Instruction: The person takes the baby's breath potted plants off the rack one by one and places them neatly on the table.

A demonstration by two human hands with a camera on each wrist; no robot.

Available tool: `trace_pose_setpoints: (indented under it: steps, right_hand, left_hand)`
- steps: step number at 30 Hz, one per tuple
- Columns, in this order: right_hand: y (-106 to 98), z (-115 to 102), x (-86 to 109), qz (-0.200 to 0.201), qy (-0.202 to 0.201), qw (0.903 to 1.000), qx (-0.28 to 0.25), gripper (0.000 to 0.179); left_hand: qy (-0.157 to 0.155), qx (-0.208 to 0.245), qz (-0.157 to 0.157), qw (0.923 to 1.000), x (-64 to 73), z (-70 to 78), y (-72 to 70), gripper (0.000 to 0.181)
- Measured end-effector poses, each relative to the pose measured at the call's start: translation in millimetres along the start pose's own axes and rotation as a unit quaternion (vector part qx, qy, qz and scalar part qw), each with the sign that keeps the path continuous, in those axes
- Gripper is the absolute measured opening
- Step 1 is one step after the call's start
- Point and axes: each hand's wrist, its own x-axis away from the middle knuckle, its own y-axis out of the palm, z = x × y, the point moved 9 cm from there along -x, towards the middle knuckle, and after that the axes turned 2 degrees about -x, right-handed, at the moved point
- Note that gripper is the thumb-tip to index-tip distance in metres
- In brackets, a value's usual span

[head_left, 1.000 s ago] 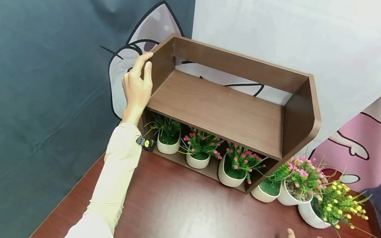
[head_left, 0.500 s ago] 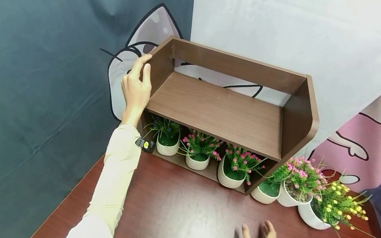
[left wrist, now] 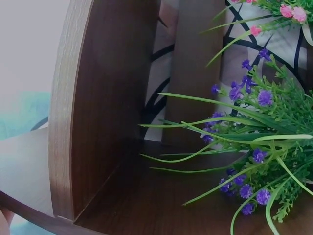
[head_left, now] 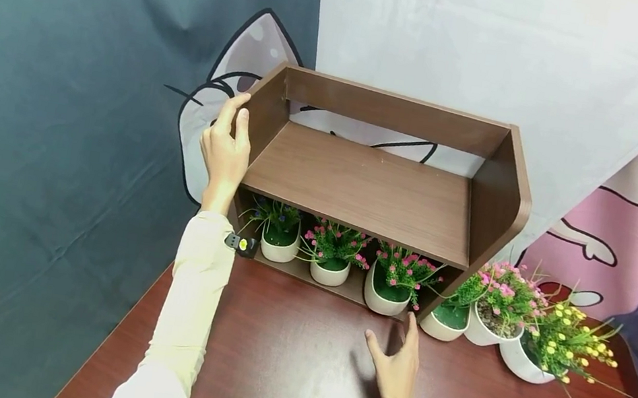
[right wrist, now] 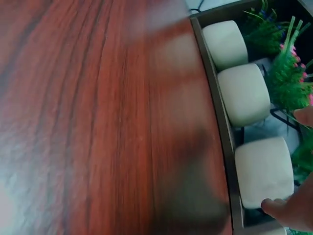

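Note:
A brown two-tier wooden shelf (head_left: 364, 181) stands on the table. My left hand (head_left: 225, 148) holds its left side panel near the top front edge, thumb toward the inner side; its other fingers are partly hidden. Three white pots with artificial flowers sit in the lower tier: a purple-flowered plant (left wrist: 259, 142) at the left, then two pink-flowered ones. My right hand (head_left: 396, 366) is just in front of the rightmost of these, a pink-flowered pot (head_left: 385, 293), thumb and fingers spread. In the right wrist view its fingertips come close to that pot (right wrist: 264, 171); contact is unclear.
Right of the shelf stand a green plant in a pale pot (head_left: 445, 322), a pink-flowered pot (head_left: 490, 328) and a yellow-flowered pot (head_left: 525, 361). The reddish-brown table (head_left: 286, 344) extends in front. Printed curtains (head_left: 120, 130) hang behind and to the left.
My right hand has moved left and then forward from the table's right front toward the rightmost pot inside the shelf. The left hand keeps its place on the side panel.

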Motion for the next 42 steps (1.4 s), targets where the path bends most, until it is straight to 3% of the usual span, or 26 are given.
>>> trace_pose_setpoints:
  steps: [8,15,21,30,38,42]
  right_hand:
    - [15.9,-0.5,-18.1,0.027,-0.001,0.9993,0.025,0.095]
    - [25.3,8.4,-28.1,0.042,0.020,0.9980,0.043,0.100]
    - [27.0,17.9,-28.9,0.061,-0.010,0.9962,0.061,0.092]
    - [38.8,15.0,-54.9,0.074,0.012,0.9950,0.066,0.082]
    - [31.4,16.9,-51.9,0.086,0.001,0.9928,0.083,0.080]
    - [34.6,17.1,-54.0,0.092,0.008,0.9935,0.067,0.079]
  left_hand:
    - [0.025,-0.001,0.009,0.9996,-0.2,4.2,-2.3,0.027]
    - [0.004,-0.009,-0.003,0.9999,4.8,-0.8,-0.4,0.027]
    - [-0.003,-0.011,-0.012,0.9999,14.8,0.0,-0.8,0.027]
    - [0.022,-0.005,0.012,0.9997,-2.3,3.3,-5.7,0.027]
    - [0.012,-0.007,0.004,0.9999,6.5,0.9,-1.7,0.026]
    - [0.016,-0.005,0.002,0.9998,2.5,1.0,-2.8,0.027]
